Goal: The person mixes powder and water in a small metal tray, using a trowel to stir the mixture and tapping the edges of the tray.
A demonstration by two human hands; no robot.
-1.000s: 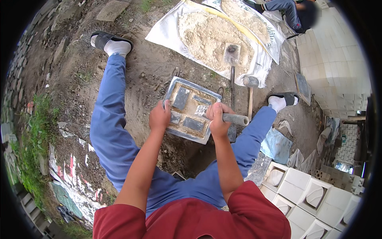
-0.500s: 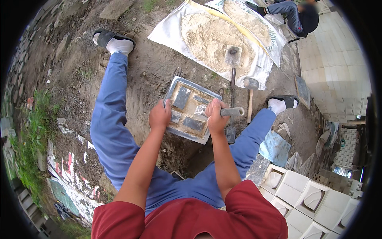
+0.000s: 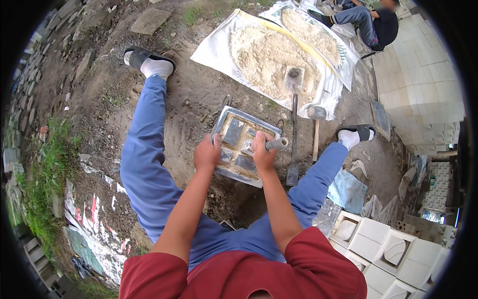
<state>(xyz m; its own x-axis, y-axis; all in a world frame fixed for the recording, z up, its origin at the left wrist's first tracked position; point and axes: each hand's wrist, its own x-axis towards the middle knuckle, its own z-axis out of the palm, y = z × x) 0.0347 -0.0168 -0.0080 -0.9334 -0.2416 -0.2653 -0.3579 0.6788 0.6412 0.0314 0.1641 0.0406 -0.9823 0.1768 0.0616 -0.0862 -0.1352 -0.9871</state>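
Note:
Between my spread legs a square metal mould (image 3: 238, 177) holds pale sandy powder around several dark rectangular blocks. My left hand (image 3: 206, 153) is closed over the mould's left rim, thumb on top. My right hand (image 3: 264, 151) grips a hand scraper with a thick grey pipe handle (image 3: 277, 144). Its short metal blade (image 3: 247, 145) rests over the middle of the mould, among the blocks; my fingers partly hide it. Wire loops (image 3: 226, 101) stick out at the mould's far corners.
Beyond the mould, white sacks (image 3: 214, 52) lie under heaped pale powder (image 3: 269, 55). A shovel (image 3: 294, 114) and a mallet (image 3: 316, 117) lie to the right. White moulded blocks (image 3: 368, 239) are stacked at near right. Another person (image 3: 366, 25) sits at far right.
My right hand and the scraper have moved left across the mould. My left hand keeps its hold on the rim. The whole view has shifted slightly.

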